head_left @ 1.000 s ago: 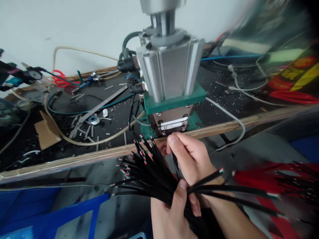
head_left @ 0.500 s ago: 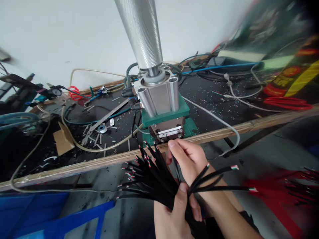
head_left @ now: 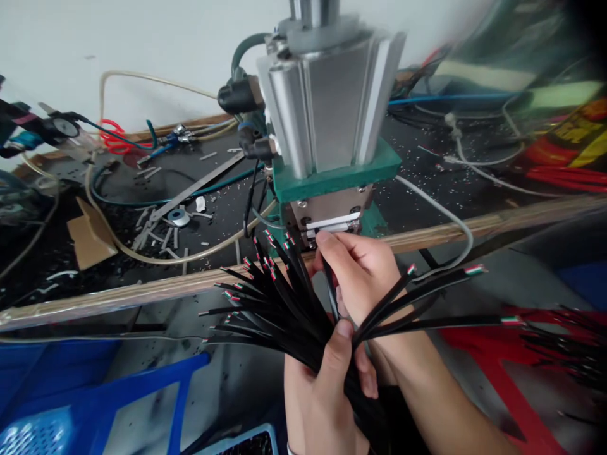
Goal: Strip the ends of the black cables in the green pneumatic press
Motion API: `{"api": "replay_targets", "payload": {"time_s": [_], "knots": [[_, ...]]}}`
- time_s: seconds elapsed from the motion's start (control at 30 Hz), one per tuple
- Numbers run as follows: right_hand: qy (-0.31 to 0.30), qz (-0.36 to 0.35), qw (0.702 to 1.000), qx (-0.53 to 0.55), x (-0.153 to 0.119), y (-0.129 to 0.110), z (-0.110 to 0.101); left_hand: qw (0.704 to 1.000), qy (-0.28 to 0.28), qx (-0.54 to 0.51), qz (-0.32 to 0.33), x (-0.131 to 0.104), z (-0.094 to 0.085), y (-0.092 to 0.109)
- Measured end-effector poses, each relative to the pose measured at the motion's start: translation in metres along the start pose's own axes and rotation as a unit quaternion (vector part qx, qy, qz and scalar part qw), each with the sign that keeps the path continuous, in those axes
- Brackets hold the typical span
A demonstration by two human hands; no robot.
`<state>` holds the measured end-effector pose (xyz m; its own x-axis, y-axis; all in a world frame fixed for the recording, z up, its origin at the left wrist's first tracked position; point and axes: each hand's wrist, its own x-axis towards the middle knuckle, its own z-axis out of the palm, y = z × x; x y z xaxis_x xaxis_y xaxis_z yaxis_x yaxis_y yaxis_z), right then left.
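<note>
From the head view, my left hand has its fingers wrapped tight around the bundle of black cables, held just below the table edge, while my right hand pinches a single cable with its tip at the slot of the press. I judge the work well short of done: a few cables fan off to the right, apart, but most of the bundle fans left, seemingly yet to go in.
</note>
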<state>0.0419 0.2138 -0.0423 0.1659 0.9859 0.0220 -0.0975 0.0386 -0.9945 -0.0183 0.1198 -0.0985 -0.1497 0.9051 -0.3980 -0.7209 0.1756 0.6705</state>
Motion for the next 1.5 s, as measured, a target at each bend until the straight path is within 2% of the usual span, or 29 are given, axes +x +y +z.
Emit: {"api": "replay_targets", "payload": {"time_s": [0.1,0.23,0.37,0.5,0.77,1.0,1.13,1.27,1.37,1.5], "knots": [[-0.024,0.034,0.999,0.026,-0.002,-0.003,0.001,1.0,-0.001,-0.021,0.006,-0.004,0.006,0.005],[-0.036,0.056,0.996,0.059,-0.003,-0.005,0.001,0.999,0.018,-0.017,-0.02,-0.007,0.015,0.015],[-0.044,0.07,0.994,0.076,-0.002,-0.001,0.0,1.0,0.013,-0.008,-0.026,-0.004,0.011,0.014],[-0.038,0.07,0.995,0.067,-0.001,0.0,0.0,1.0,-0.001,0.006,-0.012,-0.001,0.006,0.009],[-0.024,0.073,0.994,0.076,-0.002,-0.002,0.003,0.999,0.028,-0.008,-0.016,-0.009,0.02,0.021],[-0.05,0.037,0.998,-0.002,-0.003,0.002,-0.002,0.999,0.033,-0.021,-0.016,-0.006,0.016,0.013],[-0.076,-0.026,0.996,-0.03,-0.009,0.005,-0.008,0.998,0.065,-0.021,0.004,-0.004,0.008,0.0],[-0.097,-0.097,0.99,-0.02,-0.016,0.012,-0.016,0.996,0.062,0.047,0.035,-0.002,-0.007,-0.013],[-0.108,-0.136,0.985,-0.005,-0.019,0.015,-0.023,0.996,0.055,0.069,0.033,0.001,-0.017,-0.02],[-0.112,-0.175,0.978,0.005,-0.02,0.013,-0.032,0.997,0.041,0.063,0.03,0.003,-0.019,-0.025]]}}
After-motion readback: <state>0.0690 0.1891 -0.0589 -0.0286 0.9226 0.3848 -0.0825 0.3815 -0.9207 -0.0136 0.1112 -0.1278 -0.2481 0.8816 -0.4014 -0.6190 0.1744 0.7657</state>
